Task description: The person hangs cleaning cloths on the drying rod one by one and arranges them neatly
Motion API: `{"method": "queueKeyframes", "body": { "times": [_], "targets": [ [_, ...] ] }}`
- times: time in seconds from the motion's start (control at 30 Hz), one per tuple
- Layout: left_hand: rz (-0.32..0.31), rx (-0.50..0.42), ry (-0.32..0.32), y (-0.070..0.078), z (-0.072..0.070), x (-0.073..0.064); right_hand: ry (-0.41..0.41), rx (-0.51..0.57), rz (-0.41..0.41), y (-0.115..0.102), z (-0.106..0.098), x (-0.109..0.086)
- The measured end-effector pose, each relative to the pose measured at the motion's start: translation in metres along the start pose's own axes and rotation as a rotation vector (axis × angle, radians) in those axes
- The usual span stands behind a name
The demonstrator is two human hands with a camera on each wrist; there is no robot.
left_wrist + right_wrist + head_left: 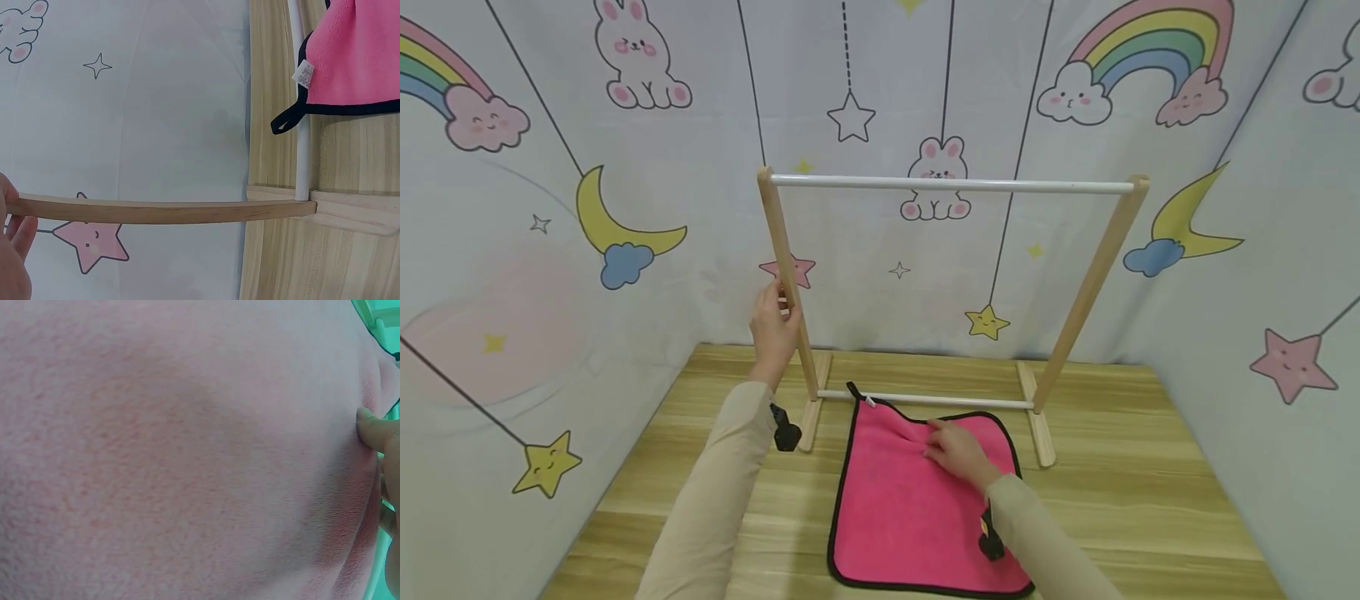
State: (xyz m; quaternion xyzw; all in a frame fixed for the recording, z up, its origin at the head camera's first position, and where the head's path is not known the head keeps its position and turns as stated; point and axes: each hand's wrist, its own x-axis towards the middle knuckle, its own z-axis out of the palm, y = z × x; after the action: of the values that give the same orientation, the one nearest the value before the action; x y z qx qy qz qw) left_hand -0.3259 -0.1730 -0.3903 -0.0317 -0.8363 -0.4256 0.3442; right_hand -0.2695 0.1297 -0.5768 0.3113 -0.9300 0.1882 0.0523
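Observation:
A small wooden rack (1084,296) with a white top bar (955,185) and a white lower bar (940,402) stands at the back. My left hand (774,333) grips its left upright (162,212) partway up, with fingers and thumb around the wood. In front lies a pink towel (910,517) with black edging and a corner hanging loop (288,119); this corner overlaps the lower bar. Near the towel's far edge, my right hand (961,452) pinches the cloth, which folds there. The right wrist view is mostly filled by the towel (156,456), its colours washed out.
The rack and towel are on a wood-grain tabletop (1150,492). Cartoon-printed white cloth walls (865,308) enclose the back and both sides, close behind the rack. The rack's flat feet (1042,437) reach forward on either side of the towel.

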Motion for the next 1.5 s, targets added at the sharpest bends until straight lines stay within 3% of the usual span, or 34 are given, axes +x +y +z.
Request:
{"method": "queueKeyframes", "body": {
  "times": [0.2, 0.27, 0.33, 0.5, 0.57, 0.83, 1.03, 1.17, 1.5],
  "targets": [
    [0.019, -0.004, 0.013, 0.001, 0.002, 0.001, -0.025, 0.050, 0.102, -0.001, -0.004, 0.002],
    [0.025, -0.004, 0.019, 0.001, 0.003, 0.001, -0.011, 0.037, 0.102, -0.001, -0.004, 0.002],
    [0.026, -0.004, 0.021, 0.001, 0.003, 0.001, 0.021, -0.017, 0.046, -0.001, -0.004, 0.001],
    [0.022, 0.007, 0.022, 0.001, 0.003, 0.001, 0.113, -0.283, -0.160, -0.002, 0.001, -0.002],
    [0.015, 0.011, 0.018, 0.001, 0.002, 0.000, 0.116, -0.356, -0.198, -0.003, 0.004, -0.004],
    [0.016, 0.022, 0.017, 0.001, 0.002, -0.001, 0.042, -0.341, -0.171, -0.008, 0.006, -0.013],
    [0.025, 0.023, 0.027, 0.000, 0.002, -0.001, 0.069, -0.414, -0.228, -0.009, 0.008, -0.010],
    [0.031, 0.027, 0.035, 0.001, 0.002, -0.001, 0.118, -0.335, -0.218, -0.011, 0.009, -0.008],
    [0.010, 0.003, 0.019, 0.001, 0.001, -0.001, 0.182, -0.025, -0.060, -0.016, 0.009, -0.005]
  ]
}}
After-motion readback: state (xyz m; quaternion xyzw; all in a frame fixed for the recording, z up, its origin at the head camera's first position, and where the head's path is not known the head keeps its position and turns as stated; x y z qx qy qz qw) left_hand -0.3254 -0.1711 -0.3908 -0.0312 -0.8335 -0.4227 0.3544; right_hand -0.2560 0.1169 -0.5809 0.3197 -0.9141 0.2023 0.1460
